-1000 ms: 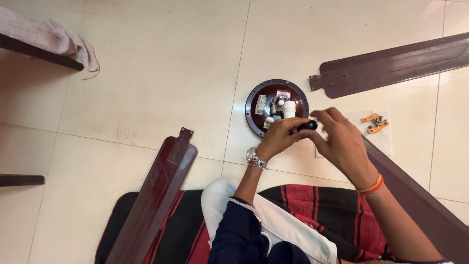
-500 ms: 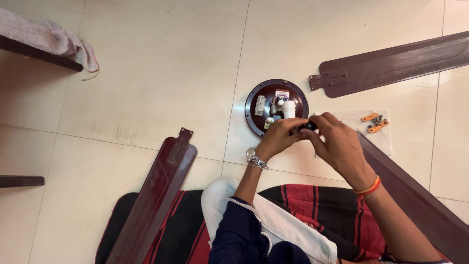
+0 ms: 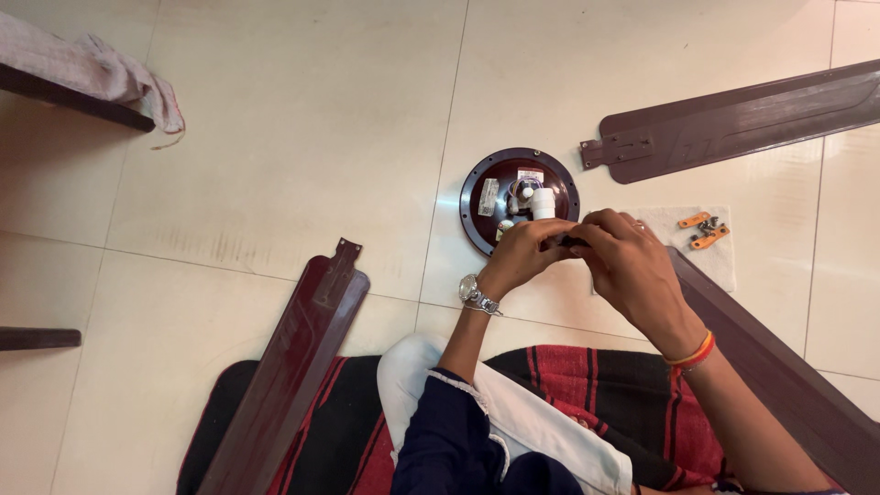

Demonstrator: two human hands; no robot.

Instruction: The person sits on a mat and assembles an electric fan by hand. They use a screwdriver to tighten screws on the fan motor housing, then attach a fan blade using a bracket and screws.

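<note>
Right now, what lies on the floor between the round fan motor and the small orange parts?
In the head view, both hands, left hand and right hand, close on a small black part; behind lies white paper.

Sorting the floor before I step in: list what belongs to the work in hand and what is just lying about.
In use: left hand and right hand, together gripping a small black part; fan motor just beyond them.

Lying about: three fan blades, orange clips on white paper, cloth, striped mat.
</note>
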